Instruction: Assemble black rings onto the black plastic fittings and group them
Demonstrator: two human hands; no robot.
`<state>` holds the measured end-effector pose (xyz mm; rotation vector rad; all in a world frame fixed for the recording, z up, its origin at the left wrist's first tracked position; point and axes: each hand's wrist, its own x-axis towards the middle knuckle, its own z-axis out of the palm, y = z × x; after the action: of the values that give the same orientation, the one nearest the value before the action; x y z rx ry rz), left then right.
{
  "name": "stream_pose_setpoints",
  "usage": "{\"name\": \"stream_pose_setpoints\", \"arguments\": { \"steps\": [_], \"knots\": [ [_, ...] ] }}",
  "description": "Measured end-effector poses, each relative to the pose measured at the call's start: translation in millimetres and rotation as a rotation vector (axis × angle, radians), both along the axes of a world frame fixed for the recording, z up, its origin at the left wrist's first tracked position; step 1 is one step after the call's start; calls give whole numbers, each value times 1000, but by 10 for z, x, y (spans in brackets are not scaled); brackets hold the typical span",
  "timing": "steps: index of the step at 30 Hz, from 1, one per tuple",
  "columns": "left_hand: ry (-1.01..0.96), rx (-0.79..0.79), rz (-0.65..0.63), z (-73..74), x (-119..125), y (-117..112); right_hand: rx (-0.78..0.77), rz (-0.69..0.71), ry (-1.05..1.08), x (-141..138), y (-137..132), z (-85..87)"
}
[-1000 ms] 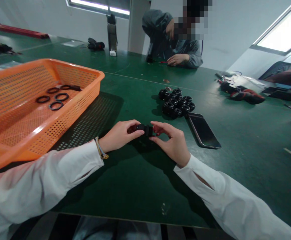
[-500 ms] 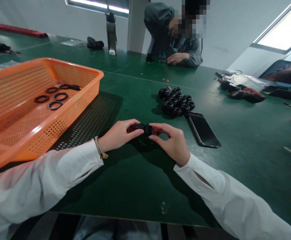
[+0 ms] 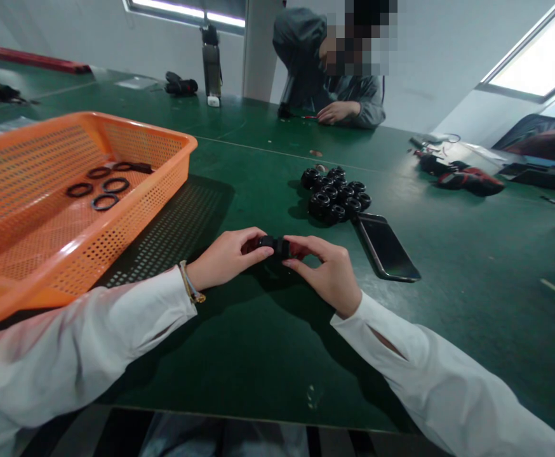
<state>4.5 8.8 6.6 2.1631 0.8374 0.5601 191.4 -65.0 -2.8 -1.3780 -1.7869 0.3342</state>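
Note:
Between my two hands is a small black cylindrical part [image 3: 274,245], just above the green table. My left hand [image 3: 234,255] is closed on its left end, thumb in front and fingers behind. On the other end, my right hand [image 3: 327,266] pinches it between thumb and fingertips. Fingers cover much of the part, so I cannot tell whether it is one piece or two. Beyond my right hand stands a cluster of several glossy black round parts with holes in their tops [image 3: 337,195]. A dark-screened phone [image 3: 387,247] lies beside that cluster.
An orange perforated basket [image 3: 129,219] fills the left side, with several black rings [image 3: 105,202] inside. Across the green table [image 3: 253,355] a person in a grey sleeve [image 3: 370,101] rests a hand on the top. Black and red items [image 3: 468,181] lie at the right.
Both hands stay in place on the black part, with barely any finger movement. The whole view has shifted very slightly.

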Motion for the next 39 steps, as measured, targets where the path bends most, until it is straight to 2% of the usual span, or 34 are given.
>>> {"name": "stream_pose_setpoints", "arguments": {
  "steps": [13,22,39],
  "knots": [
    [-8,-11,0,11,-3,-8,-31,9,22,-6,-6,-9],
    [-1,-1,-9,10,-3,-5,15,22,21,-31,-6,0],
    [0,-15,3,11,-4,-7,-48,13,54,-28,-6,-14]
  ]
}}
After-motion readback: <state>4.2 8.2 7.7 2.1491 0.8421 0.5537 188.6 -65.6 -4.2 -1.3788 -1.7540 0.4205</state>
